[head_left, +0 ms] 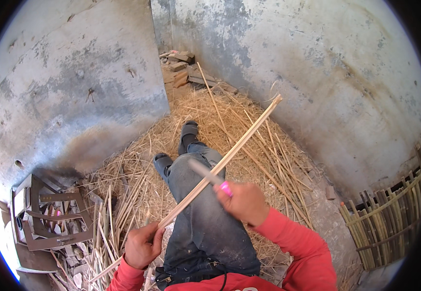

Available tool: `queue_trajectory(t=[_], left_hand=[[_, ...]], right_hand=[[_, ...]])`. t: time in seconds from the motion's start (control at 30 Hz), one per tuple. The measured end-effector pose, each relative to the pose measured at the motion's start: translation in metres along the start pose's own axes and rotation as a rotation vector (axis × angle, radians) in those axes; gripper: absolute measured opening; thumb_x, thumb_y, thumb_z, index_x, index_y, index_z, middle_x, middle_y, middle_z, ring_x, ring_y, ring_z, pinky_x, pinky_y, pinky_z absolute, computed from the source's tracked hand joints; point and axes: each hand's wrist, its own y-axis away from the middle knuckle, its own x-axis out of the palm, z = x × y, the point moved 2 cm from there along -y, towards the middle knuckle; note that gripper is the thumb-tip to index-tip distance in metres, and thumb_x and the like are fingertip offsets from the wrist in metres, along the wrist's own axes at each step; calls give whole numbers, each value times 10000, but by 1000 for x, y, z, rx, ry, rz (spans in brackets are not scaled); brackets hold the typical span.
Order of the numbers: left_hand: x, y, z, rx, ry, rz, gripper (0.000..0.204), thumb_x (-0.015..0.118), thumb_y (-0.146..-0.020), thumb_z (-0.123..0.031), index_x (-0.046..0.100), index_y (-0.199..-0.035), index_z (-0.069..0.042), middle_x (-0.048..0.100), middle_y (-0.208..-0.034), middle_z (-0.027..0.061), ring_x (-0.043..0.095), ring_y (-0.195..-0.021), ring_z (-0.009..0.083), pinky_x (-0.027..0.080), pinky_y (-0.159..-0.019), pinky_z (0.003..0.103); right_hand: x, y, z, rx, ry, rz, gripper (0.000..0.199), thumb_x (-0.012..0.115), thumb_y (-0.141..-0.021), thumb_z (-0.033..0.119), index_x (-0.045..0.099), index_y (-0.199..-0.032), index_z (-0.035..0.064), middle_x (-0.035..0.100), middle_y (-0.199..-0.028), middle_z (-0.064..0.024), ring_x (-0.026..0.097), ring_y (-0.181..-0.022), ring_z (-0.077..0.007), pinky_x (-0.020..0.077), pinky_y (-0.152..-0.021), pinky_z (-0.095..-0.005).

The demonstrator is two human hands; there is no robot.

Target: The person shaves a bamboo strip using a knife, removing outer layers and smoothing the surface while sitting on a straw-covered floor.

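A long pale split bamboo strip point(246, 137) slants across my lap from lower left to upper right. My left hand point(143, 244) is closed round its lower part, thumb on top. In my closed right hand point(245, 201) is a knife point(204, 170) with a pink band by its handle; most of the handle is hidden in the fist. The blade lies across the strip above my knees, slightly blurred, and I cannot tell whether it bites into the wood. A thin curl of fibre stands up near the strip's far end.
Shavings point(205, 109) cover the floor around my feet. Loose bamboo strips point(278, 162) lie along the right wall, more at the left. A broken brown frame point(57, 237) stands at lower left, a woven bamboo panel point(389, 218) at lower right. Bricks point(177, 60) are piled at the back.
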Motion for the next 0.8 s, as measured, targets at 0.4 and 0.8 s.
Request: queue_trajectory(t=[0.4,0.8], left_hand=[[2,9,3,117,-203,-113,118,763,-879,-82,711,-975,-40,607,-641,145,617,-535,350,454,-496,432],[-5,12,7,86,-123,-102,88,756,-884,-67,708,-930,-8,576,-608,153,601,-498,312,440,-482,383]], right_hand=[[-23,-32,-25,45,-71,-18,526,565,-1027,452,664,-694,57,570,-545,-194,616,-508,-403,480,-488,-493],[-32,-43,-67,258,-102,-51,535,567,-1022,485,678,-699,73,601,-569,-192,624,-520,-397,484,-509,-506]])
